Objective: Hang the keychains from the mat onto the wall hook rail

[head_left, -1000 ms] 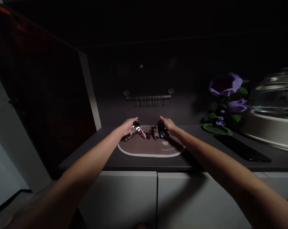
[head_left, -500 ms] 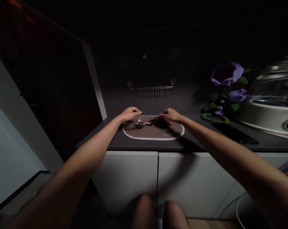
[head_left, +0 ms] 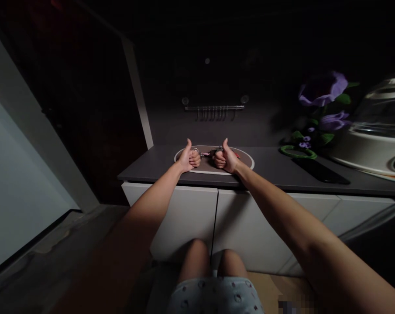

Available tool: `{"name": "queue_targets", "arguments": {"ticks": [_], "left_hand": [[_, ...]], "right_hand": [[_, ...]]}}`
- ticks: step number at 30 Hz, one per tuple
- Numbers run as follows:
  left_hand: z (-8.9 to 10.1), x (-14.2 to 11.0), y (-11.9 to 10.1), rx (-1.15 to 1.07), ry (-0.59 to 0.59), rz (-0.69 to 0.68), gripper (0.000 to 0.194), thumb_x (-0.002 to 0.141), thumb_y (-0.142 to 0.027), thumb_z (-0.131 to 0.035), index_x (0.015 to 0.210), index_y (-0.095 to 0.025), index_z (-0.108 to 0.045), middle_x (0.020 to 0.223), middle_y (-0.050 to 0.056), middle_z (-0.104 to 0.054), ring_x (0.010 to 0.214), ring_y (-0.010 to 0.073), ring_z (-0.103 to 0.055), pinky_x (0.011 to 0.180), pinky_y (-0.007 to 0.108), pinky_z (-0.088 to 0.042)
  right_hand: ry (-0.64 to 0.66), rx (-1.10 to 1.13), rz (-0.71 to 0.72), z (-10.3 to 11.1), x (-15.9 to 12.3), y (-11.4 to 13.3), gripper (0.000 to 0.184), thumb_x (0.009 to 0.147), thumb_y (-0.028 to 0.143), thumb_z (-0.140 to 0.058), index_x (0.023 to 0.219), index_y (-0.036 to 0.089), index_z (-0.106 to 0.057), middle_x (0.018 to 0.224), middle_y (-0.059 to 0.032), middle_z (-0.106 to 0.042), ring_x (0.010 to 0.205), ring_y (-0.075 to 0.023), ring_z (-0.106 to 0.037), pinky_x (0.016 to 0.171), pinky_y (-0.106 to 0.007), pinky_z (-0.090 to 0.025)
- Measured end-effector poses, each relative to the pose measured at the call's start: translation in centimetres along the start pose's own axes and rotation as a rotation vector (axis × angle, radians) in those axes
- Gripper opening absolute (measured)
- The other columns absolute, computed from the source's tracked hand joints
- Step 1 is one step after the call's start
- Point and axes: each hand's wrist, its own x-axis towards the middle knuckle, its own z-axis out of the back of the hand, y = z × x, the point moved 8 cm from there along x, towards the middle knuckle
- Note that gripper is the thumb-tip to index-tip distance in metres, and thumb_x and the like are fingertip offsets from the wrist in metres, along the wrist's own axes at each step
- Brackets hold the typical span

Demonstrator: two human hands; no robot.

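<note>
My left hand (head_left: 189, 159) is closed in a fist with its thumb pointing up, in front of the left part of an oval brown mat with a white rim (head_left: 206, 166). My right hand (head_left: 224, 159) makes the same thumb-up fist at the mat's right part. Nothing shows in either fist. Between and behind them lies a bunch of keyrings and charms with a pink strap (head_left: 204, 154), partly covered by my left fingers. A dark bundle with a red piece (head_left: 237, 155) lies behind my right hand, mostly hidden.
Hooks hang from a clear rail (head_left: 214, 107) on the dark back wall. To the right on the grey counter (head_left: 266, 168) are purple flowers with a green ring base (head_left: 298, 152), a flat black slab (head_left: 320, 170) and a cream appliance with a clear lid (head_left: 374, 148). White cabinet doors (head_left: 184, 209) stand below.
Both hands have left the items on the mat, come nearer to me and folded into fists with thumbs raised. The view has shifted slightly, showing more of my lap.
</note>
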Motion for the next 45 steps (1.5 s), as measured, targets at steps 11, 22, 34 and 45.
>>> {"name": "queue_targets", "arguments": {"ticks": [11,22,34,45], "left_hand": [[0.5,-0.5,0.0,-0.006,-0.096,-0.014,0.065,0.068,-0.077,-0.017,0.040,-0.020,-0.015,0.030,-0.005,-0.018,0.027,0.0042,-0.020,0.033,0.020,-0.018],[2.1,0.4,-4.0,0.266,-0.273,-0.209,0.033,0.076,-0.043,-0.054,0.059,-0.016,-0.045,0.034,-0.009,-0.027,0.030,0.0035,-0.022,0.037,0.018,-0.017],[5.2,3.0,-9.6,1.215,-0.695,-0.549,0.009,0.074,-0.017,-0.052,0.074,-0.014,-0.061,0.066,0.001,-0.058,0.062,0.0100,-0.050,0.061,0.022,-0.038],[7.6,3.8,-6.0,1.720,-0.676,-0.264,0.019,0.080,-0.027,-0.048,0.085,-0.020,-0.065,0.089,0.007,-0.062,0.084,0.0164,-0.055,0.076,0.026,-0.038]], "right_hand": [[-0.060,-0.009,0.013,0.1,-0.3,0.1,0.065,0.069,0.078,-0.005,0.041,0.021,-0.021,0.031,0.0052,-0.018,0.029,-0.0051,-0.016,0.033,-0.021,-0.013],[-0.314,-0.243,0.154,1.0,1.0,1.8,0.039,0.076,0.055,-0.047,0.065,0.018,-0.049,0.036,0.0093,-0.026,0.030,-0.0040,-0.016,0.034,-0.019,-0.010],[-0.676,-0.825,0.529,4.0,5.9,6.4,0.017,0.074,0.025,-0.049,0.088,0.017,-0.055,0.077,-0.0017,-0.060,0.067,-0.0115,-0.053,0.065,-0.026,-0.044],[-0.605,-1.266,0.432,3.7,6.6,4.5,0.016,0.079,0.022,-0.047,0.083,0.017,-0.062,0.086,-0.0072,-0.065,0.081,-0.0162,-0.056,0.075,-0.028,-0.040]]}}
